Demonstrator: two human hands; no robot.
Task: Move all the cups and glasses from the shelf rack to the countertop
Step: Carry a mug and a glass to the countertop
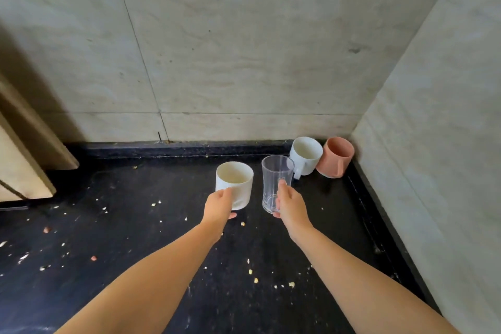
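My left hand (218, 205) grips a white cup (235, 184) by its near side, over the black countertop (135, 225). Just to its right, my right hand (291, 206) holds a clear glass (275, 179) upright, fingers wrapped round its lower half. Whether the two rest on the counter or hang just above it I cannot tell. In the far right corner stand a pale blue mug (305, 156) with its handle toward me and a pink mug (336, 157), touching each other. The shelf rack is out of view.
Tiled walls close off the back and the right side (433, 116). A wooden cabinet edge (24, 160) juts in at the left. Crumbs and small bits of debris (252, 274) are scattered over the counter.
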